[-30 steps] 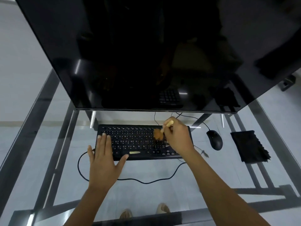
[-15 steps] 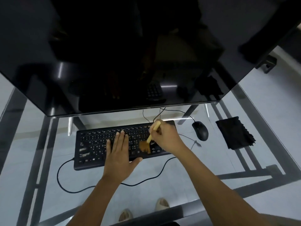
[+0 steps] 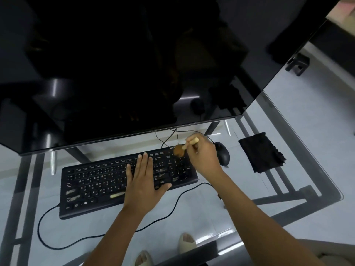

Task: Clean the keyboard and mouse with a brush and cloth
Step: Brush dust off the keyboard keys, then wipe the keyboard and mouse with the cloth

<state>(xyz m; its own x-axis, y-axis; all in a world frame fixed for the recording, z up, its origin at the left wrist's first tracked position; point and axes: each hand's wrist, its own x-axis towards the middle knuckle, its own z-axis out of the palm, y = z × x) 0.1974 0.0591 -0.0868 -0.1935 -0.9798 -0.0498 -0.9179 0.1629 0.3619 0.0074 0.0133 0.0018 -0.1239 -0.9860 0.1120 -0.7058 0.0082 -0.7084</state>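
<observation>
Brush pinched in right hand fingers, bristles on keyboard far-right corner; left hand flat, open, empty on keys mid-board.

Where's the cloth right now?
In the head view the black cloth lies flat on the glass desk at the far right, just right of the mouse, clear of the right hand holding the brush.

**Object count, desk seen from above**

One keyboard; one mouse; one brush; one cloth; one monitor; one glass table; two hands: left, right; two feet, in sandals.
</observation>
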